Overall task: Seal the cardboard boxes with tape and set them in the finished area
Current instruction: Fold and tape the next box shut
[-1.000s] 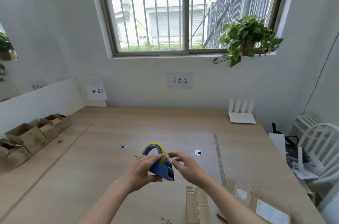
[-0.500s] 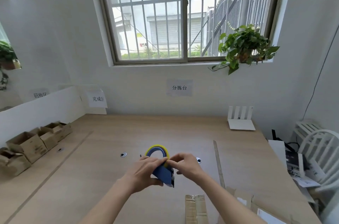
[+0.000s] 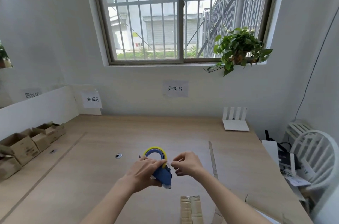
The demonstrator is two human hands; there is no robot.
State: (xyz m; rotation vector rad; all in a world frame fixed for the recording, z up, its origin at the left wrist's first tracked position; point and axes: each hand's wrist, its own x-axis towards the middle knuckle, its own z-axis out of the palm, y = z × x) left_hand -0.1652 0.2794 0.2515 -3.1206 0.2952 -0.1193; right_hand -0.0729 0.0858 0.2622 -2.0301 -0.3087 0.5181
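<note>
Tape dispenser (image 3: 161, 168) gripped in left hand (image 3: 145, 172), fingers curled round it. Right hand (image 3: 186, 164) fingertips pinch tape end. Best: pull straight, keep taut, toward box (image 3: 191, 209).

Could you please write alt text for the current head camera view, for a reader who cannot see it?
A person's left hand grips a blue tape dispenser above a wooden table, while the right hand pinches at the tape end beside the roll. A closed cardboard box lies near the front edge, open boxes line the left side, and a barred window with a potted plant is behind.
</note>
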